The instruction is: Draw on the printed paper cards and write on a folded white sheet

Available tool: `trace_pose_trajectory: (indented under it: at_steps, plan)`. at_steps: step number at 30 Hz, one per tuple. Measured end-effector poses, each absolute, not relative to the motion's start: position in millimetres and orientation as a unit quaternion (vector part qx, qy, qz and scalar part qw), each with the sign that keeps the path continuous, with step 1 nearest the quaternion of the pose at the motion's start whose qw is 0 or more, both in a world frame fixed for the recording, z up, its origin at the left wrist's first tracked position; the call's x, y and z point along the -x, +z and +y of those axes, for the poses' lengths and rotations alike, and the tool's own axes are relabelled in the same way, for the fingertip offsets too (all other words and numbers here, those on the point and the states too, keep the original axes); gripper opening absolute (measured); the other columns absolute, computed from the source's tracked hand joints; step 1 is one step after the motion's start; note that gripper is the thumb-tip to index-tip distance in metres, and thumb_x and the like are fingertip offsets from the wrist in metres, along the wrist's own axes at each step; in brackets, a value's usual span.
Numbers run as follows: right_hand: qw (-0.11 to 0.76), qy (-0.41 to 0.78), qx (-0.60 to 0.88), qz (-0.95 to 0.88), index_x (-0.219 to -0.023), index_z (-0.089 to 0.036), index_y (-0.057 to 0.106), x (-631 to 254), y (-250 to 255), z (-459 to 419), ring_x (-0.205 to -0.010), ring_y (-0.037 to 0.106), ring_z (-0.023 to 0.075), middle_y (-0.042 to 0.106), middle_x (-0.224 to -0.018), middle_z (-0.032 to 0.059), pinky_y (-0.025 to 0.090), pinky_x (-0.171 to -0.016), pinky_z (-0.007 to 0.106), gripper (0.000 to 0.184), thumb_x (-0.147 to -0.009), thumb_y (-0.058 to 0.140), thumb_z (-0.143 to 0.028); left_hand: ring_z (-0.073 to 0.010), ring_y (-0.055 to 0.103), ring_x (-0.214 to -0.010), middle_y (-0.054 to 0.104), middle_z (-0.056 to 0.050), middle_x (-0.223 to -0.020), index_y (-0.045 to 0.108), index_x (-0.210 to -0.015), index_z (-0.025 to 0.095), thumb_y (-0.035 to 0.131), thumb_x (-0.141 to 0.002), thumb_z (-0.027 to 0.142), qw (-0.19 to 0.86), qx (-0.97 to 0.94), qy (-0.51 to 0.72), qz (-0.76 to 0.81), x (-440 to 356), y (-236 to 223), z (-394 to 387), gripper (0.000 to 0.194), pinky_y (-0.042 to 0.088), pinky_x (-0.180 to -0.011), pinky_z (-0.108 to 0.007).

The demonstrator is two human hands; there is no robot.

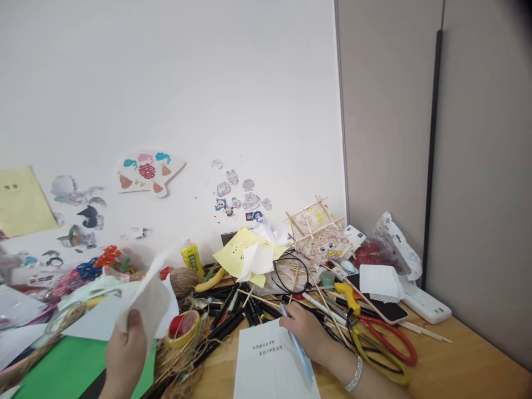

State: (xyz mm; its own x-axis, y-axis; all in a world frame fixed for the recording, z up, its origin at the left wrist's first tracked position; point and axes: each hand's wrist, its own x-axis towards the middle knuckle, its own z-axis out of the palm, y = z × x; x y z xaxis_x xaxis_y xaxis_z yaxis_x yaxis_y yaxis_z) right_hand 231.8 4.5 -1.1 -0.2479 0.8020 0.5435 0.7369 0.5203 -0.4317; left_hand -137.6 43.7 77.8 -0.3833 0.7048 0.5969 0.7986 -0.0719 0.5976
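Observation:
My left hand (126, 349) is closed on a folded piece of white paper (145, 305), thumb on its near face, raised above a green sheet (58, 368). On the table before me lies a white sheet (261, 371) with two short lines of dark handwriting near its top. A light blue pen (300, 352) slants across that sheet's right side, held in my right hand (305, 330). The fingers curl round the pen's upper part, near the sheet's top right corner. A beaded bracelet circles my right wrist.
Black markers (230, 307) and thin wooden sticks pile up behind the sheet. Tape rolls (183, 327) and twine lie left of it. Red-handled scissors (393, 338), a yellow glue gun (349, 299) and a phone (380, 305) lie to the right. A yellow bottle (191, 259) stands by the wall.

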Motion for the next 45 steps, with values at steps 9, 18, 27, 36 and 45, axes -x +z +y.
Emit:
trace_pose_trajectory:
  at_steps: [9,18,27,36,45]
  plan:
    - [0.288,-0.053,0.481,-0.826,-0.079,-0.019,0.058,-233.3,-9.5,9.7,-0.083,0.051,0.0183,0.059,-0.087,0.0028,0.031,-0.064,0.026,0.018,-0.09,0.049,-0.008,-0.032,0.012,-0.142,0.019,-0.011,-0.154,0.042,-0.142,0.019,0.035,-0.077,0.006,0.148,0.814,-0.093,-0.554,110.0,18.0,57.0,0.066,0.025,-0.109,-0.055]
    - [0.281,-0.117,0.465,-0.831,-0.077,-0.018,0.06,-233.7,-16.4,14.0,-0.08,0.05,0.0181,0.058,-0.083,0.0025,0.03,-0.061,0.026,0.017,-0.088,0.054,-0.008,-0.0339,0.011,-0.14,0.013,-0.014,-0.153,0.026,-0.147,0.019,0.04,-0.09,0.048,0.025,0.793,0.077,-0.604,84.8,22.9,42.0,0.065,0.019,-0.111,-0.055]
    - [0.301,-0.151,0.463,-0.82,-0.077,-0.019,0.061,-233.9,-20.2,15.8,-0.079,0.053,0.0179,0.058,-0.083,0.0029,0.032,-0.061,0.025,0.017,-0.087,0.057,-0.006,-0.0313,0.007,-0.142,0.006,-0.011,-0.153,0.015,-0.148,0.013,0.033,-0.089,0.063,-0.027,0.82,0.079,-0.566,76.4,24.8,29.3,0.08,0.014,-0.112,-0.054]
    - [0.349,-0.033,0.467,-0.812,-0.074,-0.019,0.058,-232.1,-18.7,14.4,-0.081,0.053,0.0182,0.058,-0.085,0.0029,0.036,-0.066,0.025,0.022,-0.084,0.049,-0.002,-0.0328,0.015,-0.14,0.013,-0.013,-0.152,0.021,-0.147,0.014,0.034,-0.09,0.062,0.01,0.831,0.056,-0.554,78.4,19.6,29.8,0.075,0.022,-0.11,-0.055]
    - [0.489,0.285,0.491,-0.662,-0.07,-0.021,0.049,-227.2,-6.6,10.8,-0.077,0.052,0.017,0.051,-0.076,-0.0023,0.039,-0.071,0.026,0.021,-0.09,0.044,-0.028,-0.0304,0.048,-0.126,0.044,-0.015,-0.141,0.039,-0.143,0.015,0.039,-0.092,0.06,0.314,0.907,-0.108,-0.26,5.2,-37.8,1.4,0.068,0.04,-0.102,-0.04]
